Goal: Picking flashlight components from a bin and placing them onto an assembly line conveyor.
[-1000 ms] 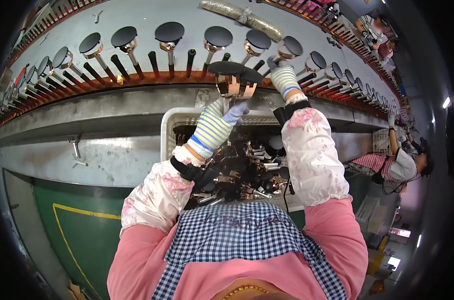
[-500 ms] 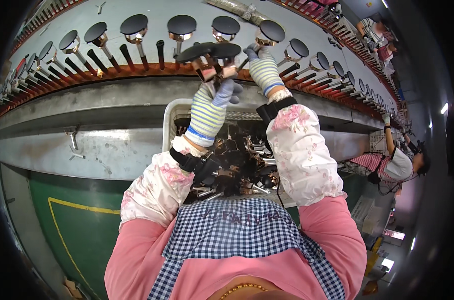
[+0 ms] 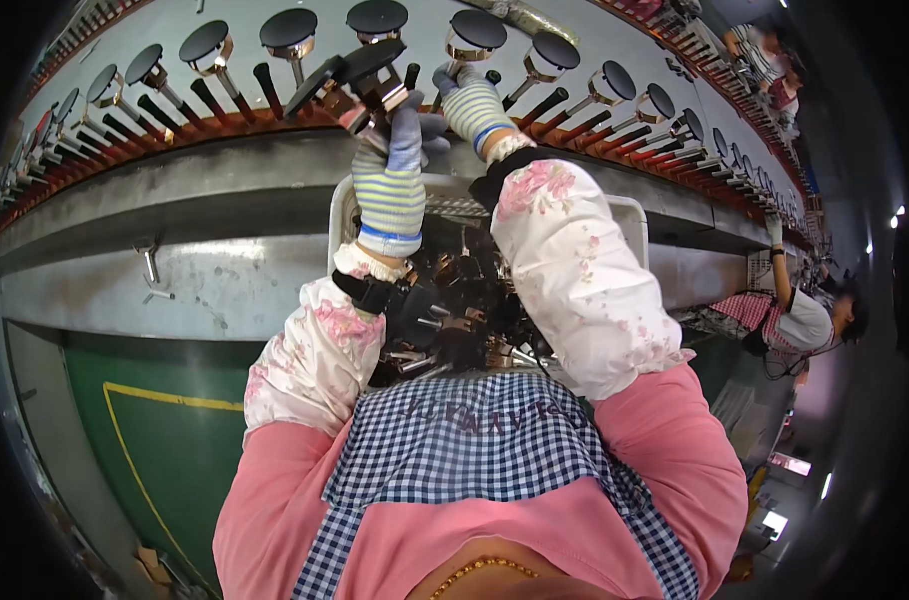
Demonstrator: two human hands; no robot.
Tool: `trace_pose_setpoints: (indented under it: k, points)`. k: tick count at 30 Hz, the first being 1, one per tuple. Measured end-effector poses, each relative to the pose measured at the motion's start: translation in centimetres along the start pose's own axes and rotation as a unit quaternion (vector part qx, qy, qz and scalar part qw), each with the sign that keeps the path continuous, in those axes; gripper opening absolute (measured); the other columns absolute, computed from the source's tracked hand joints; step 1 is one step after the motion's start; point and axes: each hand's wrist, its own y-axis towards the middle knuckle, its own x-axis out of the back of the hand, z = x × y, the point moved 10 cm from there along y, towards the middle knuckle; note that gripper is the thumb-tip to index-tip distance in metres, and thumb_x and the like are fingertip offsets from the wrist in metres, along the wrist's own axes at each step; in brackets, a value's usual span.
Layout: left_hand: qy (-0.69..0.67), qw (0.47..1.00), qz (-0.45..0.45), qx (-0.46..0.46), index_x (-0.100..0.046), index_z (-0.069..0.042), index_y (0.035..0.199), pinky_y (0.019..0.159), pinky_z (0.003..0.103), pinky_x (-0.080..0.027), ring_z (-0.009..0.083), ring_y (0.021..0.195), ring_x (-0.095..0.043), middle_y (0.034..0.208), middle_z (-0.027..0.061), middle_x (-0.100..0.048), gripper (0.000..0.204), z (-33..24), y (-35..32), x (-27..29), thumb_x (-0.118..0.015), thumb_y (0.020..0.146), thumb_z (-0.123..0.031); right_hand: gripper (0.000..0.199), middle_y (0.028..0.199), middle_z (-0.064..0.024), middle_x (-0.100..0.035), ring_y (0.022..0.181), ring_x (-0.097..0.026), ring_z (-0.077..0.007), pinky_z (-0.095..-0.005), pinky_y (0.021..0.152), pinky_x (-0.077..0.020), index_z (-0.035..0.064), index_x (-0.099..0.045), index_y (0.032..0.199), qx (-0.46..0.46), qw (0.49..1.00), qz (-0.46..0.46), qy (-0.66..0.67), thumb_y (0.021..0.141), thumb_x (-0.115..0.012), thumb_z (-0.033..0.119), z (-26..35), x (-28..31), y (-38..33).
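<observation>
My left hand (image 3: pixel 392 185), in a striped knit glove, is closed around the metal ends of two parts with round black discs, copper-coloured bodies and short stems; the nearer-to-view one is a black-disc part (image 3: pixel 372 65). Further right, my right hand (image 3: pixel 474 105), gloved alike, is closed at the stem of a standing black-disc part (image 3: pixel 476 32). Its fingertips are partly hidden beneath that disc. Both hands are above the front edge of the line, where several similar parts stand in a row with black handles (image 3: pixel 210 98) between them.
A white crate (image 3: pixel 341 215) of loose metal parts stands before me, partly covered by my forearms. A Y-shaped metal piece (image 3: pixel 150 262) lies on the grey ledge (image 3: pixel 224 290) at left. Another person (image 3: pixel 804 318) reaches to the line at right. A wrapped roll (image 3: pixel 529 18) lies behind the row.
The row of parts has shifted left. My right hand has gone left with the same part, and my left hand has moved left and slightly away from me, still holding its two parts.
</observation>
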Motion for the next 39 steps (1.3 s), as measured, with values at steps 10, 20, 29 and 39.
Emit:
trace_pose_setpoints:
  k: [10, 20, 29, 39]
  points:
    - [-0.014, 0.998, -0.017, -0.056, -0.068, -0.003, 0.123, 0.069, 0.026, -0.053, 0.0108, 0.075, -0.067, 0.093, 0.0055, -0.074, 0.046, 1.4, -2.2, -3.8, -0.065, 0.102, -0.045, 0.044, 0.108, -0.0124, -0.075, 0.1, -0.072, -0.021, -0.0339, 0.088, -0.0581, 0.0012, -0.068, 0.122, -0.147, 0.894, 0.287, 0.31, 0.107, -0.056, 0.04, -0.2, 8.3, -16.4]
    - [0.038, 0.999, -0.001, -0.022, -0.063, -0.002, 0.126, 0.07, 0.027, -0.051, 0.0128, 0.075, -0.066, 0.095, 0.0087, -0.073, 0.049, 5.2, -2.7, -9.1, -0.059, 0.105, -0.046, 0.038, 0.108, -0.0192, -0.074, 0.101, -0.07, -0.0404, -0.0467, 0.091, -0.0553, 0.0095, -0.071, 0.121, 0.059, 0.865, 0.45, -0.214, 0.1, -0.056, 0.038, -7.9, 3.7, -28.9]
    - [0.049, 0.998, -0.011, 0.032, -0.064, -0.002, 0.126, 0.055, 0.025, -0.047, 0.0098, 0.065, -0.063, 0.088, 0.0072, -0.072, 0.056, 11.6, -1.7, -12.0, -0.065, 0.1, -0.052, 0.041, 0.097, -0.0038, -0.079, 0.092, -0.076, -0.0247, -0.0408, 0.073, -0.0559, 0.017, -0.081, 0.103, 0.094, 0.813, 0.43, -0.381, 0.081, -0.078, 0.051, -11.7, -2.5, -32.6]
    - [0.054, 0.995, 0.005, 0.078, -0.062, -0.004, 0.127, 0.059, 0.024, -0.046, 0.0094, 0.068, -0.06, 0.088, 0.0053, -0.068, 0.049, 13.7, -4.2, -17.9, -0.063, 0.102, -0.047, 0.042, 0.106, -0.0062, -0.078, 0.099, -0.075, -0.0275, -0.0418, 0.08, -0.0573, 0.0163, -0.077, 0.112, 0.098, 0.751, 0.519, -0.396, 0.078, -0.076, 0.041, -9.7, 5.7, -33.4]
